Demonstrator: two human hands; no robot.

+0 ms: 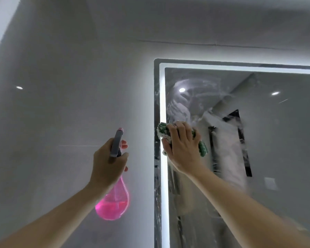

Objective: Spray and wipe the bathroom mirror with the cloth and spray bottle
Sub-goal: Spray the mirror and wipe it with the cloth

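My left hand (108, 162) is nearest, fingers wrapped tight round the neck of the spray bottle (115, 199), one finger at the trigger. The bottle hangs upright from my grip, its long axis running top to bottom, pink liquid pooled in the belly below my wrist and the grey head pointing up and away. It sits out in front of the plain grey wall (61, 104), well left of the glass, touching nothing.

My right hand (183, 145) reaches further, palm spread flat and pressing the green-and-white cloth (202, 149) against the mirror (284, 140). The cloth is bunched under my palm, showing at my fingertips and again beyond my knuckles, slanting down to the right. It lies right at the mirror's left margin, touching or just over the lit strip (163, 176) that runs down that side.

That edge is what I judge the next stroke turns on: there is no glass left to my left, so the wipe has to travel right or up. Cloudy smears (191, 97) arc above my hand towards the top corner, and more haze trails right of it. Further right the glass looks clearer and open, with nothing in my arm's way. The lit top edge closes the room above.
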